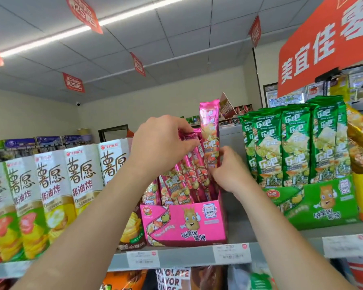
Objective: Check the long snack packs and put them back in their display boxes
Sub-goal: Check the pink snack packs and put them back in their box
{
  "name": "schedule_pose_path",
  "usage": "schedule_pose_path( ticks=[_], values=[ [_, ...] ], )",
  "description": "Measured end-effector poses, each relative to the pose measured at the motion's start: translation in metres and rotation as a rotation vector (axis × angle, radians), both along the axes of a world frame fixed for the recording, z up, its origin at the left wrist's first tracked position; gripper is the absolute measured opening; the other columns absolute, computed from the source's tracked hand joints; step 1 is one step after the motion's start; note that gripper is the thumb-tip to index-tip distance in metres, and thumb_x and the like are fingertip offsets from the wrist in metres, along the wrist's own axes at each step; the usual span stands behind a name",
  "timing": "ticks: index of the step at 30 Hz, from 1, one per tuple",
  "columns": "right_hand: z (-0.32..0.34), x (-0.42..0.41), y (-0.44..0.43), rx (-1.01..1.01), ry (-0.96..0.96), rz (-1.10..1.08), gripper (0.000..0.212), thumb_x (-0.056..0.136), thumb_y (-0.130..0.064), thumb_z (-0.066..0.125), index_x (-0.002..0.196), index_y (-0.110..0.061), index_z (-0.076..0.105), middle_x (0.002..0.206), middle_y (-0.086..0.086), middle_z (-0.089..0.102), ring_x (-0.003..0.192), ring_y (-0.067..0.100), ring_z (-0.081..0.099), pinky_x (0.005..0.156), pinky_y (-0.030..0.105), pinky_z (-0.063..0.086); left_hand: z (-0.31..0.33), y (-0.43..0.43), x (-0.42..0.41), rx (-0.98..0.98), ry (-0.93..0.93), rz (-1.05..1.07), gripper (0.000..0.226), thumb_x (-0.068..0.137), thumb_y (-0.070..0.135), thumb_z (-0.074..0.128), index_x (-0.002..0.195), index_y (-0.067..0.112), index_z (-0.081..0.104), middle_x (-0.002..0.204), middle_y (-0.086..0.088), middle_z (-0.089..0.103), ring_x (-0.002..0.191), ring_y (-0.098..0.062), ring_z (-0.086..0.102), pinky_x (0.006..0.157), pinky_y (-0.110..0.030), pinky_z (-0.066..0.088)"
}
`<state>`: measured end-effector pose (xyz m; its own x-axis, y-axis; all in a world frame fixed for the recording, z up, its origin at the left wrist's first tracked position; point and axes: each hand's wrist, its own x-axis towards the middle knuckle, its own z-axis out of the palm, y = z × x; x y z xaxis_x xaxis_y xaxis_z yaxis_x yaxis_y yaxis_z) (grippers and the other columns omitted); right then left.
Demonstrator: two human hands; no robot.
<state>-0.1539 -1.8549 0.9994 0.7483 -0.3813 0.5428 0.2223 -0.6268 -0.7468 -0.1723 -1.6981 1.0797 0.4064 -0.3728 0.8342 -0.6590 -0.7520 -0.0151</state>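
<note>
Store shelf [176, 255] under tiled ceiling [176, 38]; both hands [161, 143] [228, 170] clamped on pink snack packs [210, 130].

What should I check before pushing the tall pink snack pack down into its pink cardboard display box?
1. Right hand grips the upright pink snack pack at its lower part: ok.
2. Pack is over the pink cardboard display box, not the green cardboard display box: ok.
3. Left hand holds the leaning pink packs aside: ok.
4. Free slot at the box's right end: cannot tell.
5. Pack undamaged: cannot tell.
</note>
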Motion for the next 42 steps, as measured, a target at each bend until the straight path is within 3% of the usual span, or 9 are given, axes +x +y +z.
schedule_pose_path(
  ticks=[10,16,20,25,27,32,35,37,42],
  values=[
    [0.001,-0.022,0.008,-0.147,0.339,0.160,0.024,0.096,-0.012,0.043,0.110,-0.007,0.063,0.109,0.014,0.067,0.097,0.031,0.064,0.089,0.042,0.054,0.000,-0.012,-0.006,0.038,-0.076,0.044,0.027,0.084,0.046,0.069,0.107,0.031,0.072,0.098,0.007,0.074,0.092,-0.021,0.067,0.076,-0.034,0.055],
    [0.005,-0.041,0.013,0.202,-0.148,0.361,0.055,0.081,-0.036,0.052,0.134,-0.030,0.041,0.125,-0.003,0.060,0.113,0.018,0.058,0.098,0.050,0.047,0.009,-0.029,-0.007,0.113,0.022,0.025,0.033,0.093,0.043,0.056,0.121,0.025,0.062,0.108,0.005,0.070,0.099,-0.021,0.064,0.082,-0.034,0.051],
    [0.002,-0.041,0.014,0.216,-0.112,0.411,0.099,0.073,-0.071,0.057,0.153,-0.036,0.011,0.156,-0.006,0.033,0.142,0.018,0.034,0.114,0.051,0.030,0.021,-0.015,-0.013,-0.149,0.166,-0.125,0.042,0.096,0.042,0.049,0.133,0.022,0.051,0.122,0.002,0.063,0.111,-0.019,0.058,0.097,-0.037,0.046],
    [-0.004,-0.037,0.014,0.237,-0.029,0.356,0.094,0.087,-0.071,0.045,0.155,-0.032,-0.007,0.164,-0.008,0.011,0.148,0.017,0.019,0.120,0.047,0.018,-0.028,0.017,-0.021,-0.299,0.147,-0.078,0.061,0.083,0.059,0.058,0.132,0.025,0.043,0.091,0.013,0.067,0.085,-0.009,0.065,0.076,-0.036,0.053],
    [-0.003,-0.036,0.015,0.242,-0.027,0.360,0.083,0.094,-0.064,0.040,0.155,-0.030,-0.005,0.164,-0.006,0.012,0.148,0.017,0.018,0.120,0.047,0.019,-0.049,0.012,-0.023,-0.322,0.200,-0.107,0.068,0.079,0.057,0.065,0.133,0.028,0.036,0.071,0.018,0.065,0.064,0.003,0.062,0.057,-0.021,0.050],
    [-0.002,-0.031,0.019,0.279,-0.097,0.388,0.058,0.102,-0.047,0.033,0.155,-0.032,0.014,0.156,-0.006,0.033,0.136,0.013,0.038,0.113,0.039,0.031,-0.060,-0.006,-0.024,-0.337,0.107,-0.117,0.094,0.080,0.045,0.073,0.150,0.022,0.015,0.054,0.010,0.059,0.049,-0.003,0.059,0.045,-0.022,0.050],
    [-0.004,-0.029,0.019,0.478,-0.101,0.436,0.064,0.097,-0.062,0.030,0.154,-0.033,0.023,0.152,-0.006,0.040,0.128,0.010,0.044,0.106,0.034,0.033,-0.066,-0.012,-0.025,-0.303,0.193,-0.087,0.100,0.078,0.055,0.070,0.152,0.024,0.011,0.057,0.013,0.057,0.050,-0.001,0.057,0.051,-0.025,0.052],
    [-0.008,-0.028,0.018,0.553,-0.075,0.460,0.084,0.081,-0.082,0.029,0.151,-0.035,0.031,0.151,-0.005,0.043,0.132,0.014,0.045,0.111,0.040,0.034,-0.072,-0.012,-0.021,-0.283,0.414,-0.154,0.085,0.077,0.057,0.070,0.143,0.025,0.028,0.069,0.018,0.060,0.061,0.006,0.059,0.060,-0.025,0.053],
    [-0.032,-0.033,0.021,0.640,-0.115,0.631,0.082,0.073,-0.088,0.037,0.140,-0.042,0.046,0.131,-0.007,0.063,0.115,0.012,0.063,0.099,0.042,0.050,-0.072,-0.009,-0.014,-0.290,0.773,-0.305,0.052,0.074,0.044,0.071,0.116,0.027,0.046,0.094,0.002,0.072,0.082,-0.018,0.072,0.077,-0.050,0.059]
  ],
)
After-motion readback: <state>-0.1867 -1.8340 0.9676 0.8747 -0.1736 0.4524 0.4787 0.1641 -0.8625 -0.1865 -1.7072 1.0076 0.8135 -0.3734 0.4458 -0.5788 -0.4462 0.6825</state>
